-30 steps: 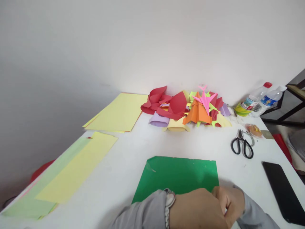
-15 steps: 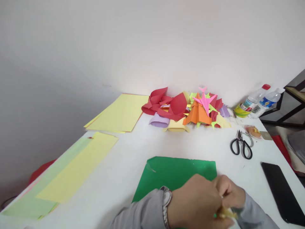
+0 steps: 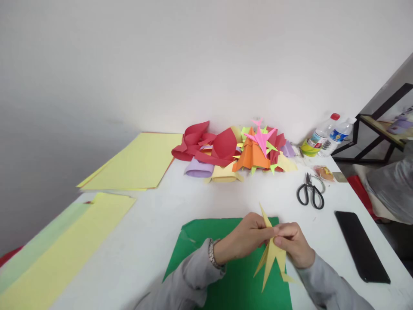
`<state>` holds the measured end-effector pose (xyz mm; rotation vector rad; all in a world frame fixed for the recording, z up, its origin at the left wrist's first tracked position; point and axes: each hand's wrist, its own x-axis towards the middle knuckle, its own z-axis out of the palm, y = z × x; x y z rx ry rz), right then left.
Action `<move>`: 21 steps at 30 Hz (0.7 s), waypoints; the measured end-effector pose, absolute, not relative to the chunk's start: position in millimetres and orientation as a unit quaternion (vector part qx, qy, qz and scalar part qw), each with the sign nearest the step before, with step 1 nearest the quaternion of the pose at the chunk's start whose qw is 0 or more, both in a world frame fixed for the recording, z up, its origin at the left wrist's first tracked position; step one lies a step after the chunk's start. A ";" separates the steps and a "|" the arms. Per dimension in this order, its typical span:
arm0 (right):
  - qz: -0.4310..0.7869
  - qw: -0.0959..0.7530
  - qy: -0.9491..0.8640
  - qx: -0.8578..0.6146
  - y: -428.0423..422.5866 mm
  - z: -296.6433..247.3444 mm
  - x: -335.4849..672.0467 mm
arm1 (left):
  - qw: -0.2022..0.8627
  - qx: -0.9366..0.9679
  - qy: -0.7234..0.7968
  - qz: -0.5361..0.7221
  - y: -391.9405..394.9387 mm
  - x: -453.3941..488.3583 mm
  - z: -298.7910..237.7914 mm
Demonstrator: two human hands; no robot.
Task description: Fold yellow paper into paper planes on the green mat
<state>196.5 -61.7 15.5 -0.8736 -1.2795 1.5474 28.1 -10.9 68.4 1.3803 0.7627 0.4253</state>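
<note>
Both my hands hold a folded yellow paper plane (image 3: 273, 258) above a green paper sheet (image 3: 238, 280) lying on the white table (image 3: 155, 232). My left hand (image 3: 247, 239), with a watch on its wrist, pinches the plane from the left. My right hand (image 3: 295, 243) pinches it from the right. The plane's pointed nose sticks up between my fingers and its wings hang down.
A pile of folded coloured paper shapes (image 3: 235, 150) lies at the back. Yellow sheets (image 3: 135, 161) and a pale green and yellow stack (image 3: 64, 245) lie at the left. Black scissors (image 3: 310, 194), a black phone (image 3: 360, 246) and two water bottles (image 3: 331, 133) are at the right.
My hands rose from the lower edge and brought up the yellow paper plane, which now shows fully. The view shifted, so table items sit further left.
</note>
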 end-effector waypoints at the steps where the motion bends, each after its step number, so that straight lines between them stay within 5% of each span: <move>1: 0.628 0.463 -0.510 -0.362 -61.7 12.2 196.6 | 0.683 0.610 0.343 0.207 -10.0 28.9 68.1; 21: 0.621 0.432 -0.528 -0.386 -63.9 -1.3 196.5 | 0.600 0.630 0.387 0.305 7.7 12.3 71.7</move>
